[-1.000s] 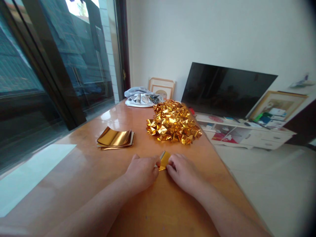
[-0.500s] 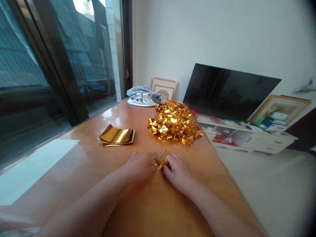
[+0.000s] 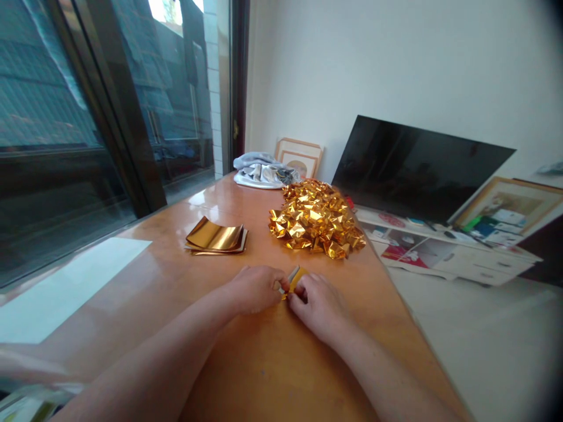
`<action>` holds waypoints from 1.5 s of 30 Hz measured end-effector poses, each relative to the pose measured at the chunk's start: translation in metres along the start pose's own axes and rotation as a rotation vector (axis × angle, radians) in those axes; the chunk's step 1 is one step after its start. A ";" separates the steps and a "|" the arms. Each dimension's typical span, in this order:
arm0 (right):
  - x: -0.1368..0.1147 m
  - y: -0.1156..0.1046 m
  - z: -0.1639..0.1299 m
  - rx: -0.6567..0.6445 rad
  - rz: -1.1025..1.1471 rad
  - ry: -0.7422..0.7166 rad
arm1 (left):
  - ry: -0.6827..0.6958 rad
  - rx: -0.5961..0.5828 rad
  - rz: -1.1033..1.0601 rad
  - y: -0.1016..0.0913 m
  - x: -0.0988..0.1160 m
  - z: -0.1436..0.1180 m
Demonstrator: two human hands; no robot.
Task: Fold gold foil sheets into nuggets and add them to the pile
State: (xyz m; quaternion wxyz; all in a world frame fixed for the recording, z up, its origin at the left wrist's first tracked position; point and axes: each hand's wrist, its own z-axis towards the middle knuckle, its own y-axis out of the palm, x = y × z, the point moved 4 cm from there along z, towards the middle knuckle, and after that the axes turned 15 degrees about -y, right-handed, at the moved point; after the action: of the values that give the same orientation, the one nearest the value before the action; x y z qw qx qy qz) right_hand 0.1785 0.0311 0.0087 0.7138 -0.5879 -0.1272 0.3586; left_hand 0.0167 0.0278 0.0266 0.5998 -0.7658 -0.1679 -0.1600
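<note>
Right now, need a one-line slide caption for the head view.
Both hands, left hand and right hand, pinch a small gold foil piece on a wooden table, near a heap of folded foil.

This is a home, a living room by the look of it. A large dark television [image 3: 417, 170] leans against a plain white wall above a low white cabinet [image 3: 453, 258] strewn with small household items. Framed pictures [image 3: 299, 157] stand propped on the floor and cabinet rather than hung. A long glossy wooden table [image 3: 211, 328] runs beside a sliding glass door [image 3: 88, 117] that looks out on neighbouring brick buildings. A bundle of cloth [image 3: 261, 170] lies at the table's far end.
</note>
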 end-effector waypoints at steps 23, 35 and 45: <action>-0.011 -0.002 0.003 0.001 -0.021 0.069 | 0.049 -0.046 -0.068 0.000 -0.004 0.004; 0.050 -0.005 -0.002 0.165 0.229 0.213 | 0.031 0.044 -0.025 0.001 0.005 0.000; 0.052 0.000 0.002 0.187 0.213 0.165 | -0.080 0.209 0.007 0.014 -0.006 0.015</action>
State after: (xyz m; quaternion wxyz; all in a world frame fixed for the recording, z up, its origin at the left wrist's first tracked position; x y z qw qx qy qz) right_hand 0.2141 0.0668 -0.0035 0.7312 -0.5568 0.0289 0.3930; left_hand 0.0184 0.0391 0.0088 0.6699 -0.7054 -0.2048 -0.1084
